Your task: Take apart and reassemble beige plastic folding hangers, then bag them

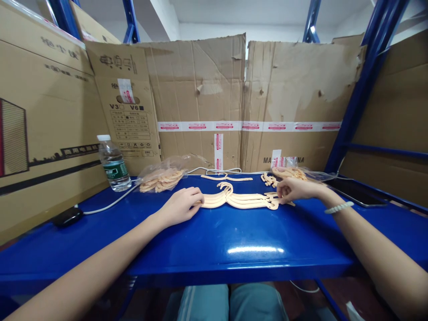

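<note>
A stack of peach plastic hangers (238,199) lies flat on the blue shelf (217,240). My left hand (182,205) curls its fingers on the stack's left end. My right hand (294,189), with a white bead bracelet on the wrist, pinches the stack's right end. One single hanger (226,178) lies just behind the stack. A clear bag of hangers (161,178) sits at the left, and another bag of hangers (291,173) lies behind my right hand.
A water bottle (114,163) stands at the left rear. A black device (67,217) with a white cable (110,204) lies near the left edge. A dark tablet (355,191) rests at the right. Cardboard sheets (200,98) wall the back and sides.
</note>
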`<state>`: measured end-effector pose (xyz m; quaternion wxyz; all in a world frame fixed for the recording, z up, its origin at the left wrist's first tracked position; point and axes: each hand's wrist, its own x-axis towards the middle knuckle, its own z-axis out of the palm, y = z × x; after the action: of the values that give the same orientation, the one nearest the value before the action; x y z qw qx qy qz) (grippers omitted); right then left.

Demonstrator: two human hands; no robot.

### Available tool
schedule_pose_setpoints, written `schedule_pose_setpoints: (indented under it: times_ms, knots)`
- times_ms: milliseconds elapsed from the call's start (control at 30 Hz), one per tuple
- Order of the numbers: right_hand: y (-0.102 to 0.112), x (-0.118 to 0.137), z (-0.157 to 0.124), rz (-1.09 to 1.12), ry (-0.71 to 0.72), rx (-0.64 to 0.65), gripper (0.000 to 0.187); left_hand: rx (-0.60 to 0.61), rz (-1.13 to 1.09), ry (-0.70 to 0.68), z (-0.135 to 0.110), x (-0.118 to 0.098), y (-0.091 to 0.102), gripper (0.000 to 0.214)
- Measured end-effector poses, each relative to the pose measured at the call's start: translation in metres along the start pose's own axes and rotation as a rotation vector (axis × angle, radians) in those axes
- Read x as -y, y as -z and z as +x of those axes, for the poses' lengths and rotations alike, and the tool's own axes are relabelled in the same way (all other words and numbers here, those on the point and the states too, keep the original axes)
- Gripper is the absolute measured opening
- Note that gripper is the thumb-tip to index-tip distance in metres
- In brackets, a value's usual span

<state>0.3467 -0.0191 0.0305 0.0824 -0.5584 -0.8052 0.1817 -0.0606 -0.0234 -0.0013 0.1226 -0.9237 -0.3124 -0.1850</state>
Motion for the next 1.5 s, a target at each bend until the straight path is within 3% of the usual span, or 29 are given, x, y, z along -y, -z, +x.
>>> schedule_pose_setpoints:
  times_ms: [500, 767, 1500]
  knots:
    - [-0.006, -0.001, 0.008, -0.12, 0.038, -0.278, 0.025, -0.018, -0.027, 0.0, 0.0, 0.0, -0.001, 0.016]
    - [-0.007, -0.002, 0.01, -0.16, 0.04, -0.346, 0.024, -0.038, -0.031, 0.004, -0.001, -0.001, 0.0, 0.015]
    - [-0.014, -0.006, 0.016, -0.18, 0.051, -0.26, 0.026, -0.074, -0.04, 0.001, 0.001, -0.001, 0.001, 0.013]
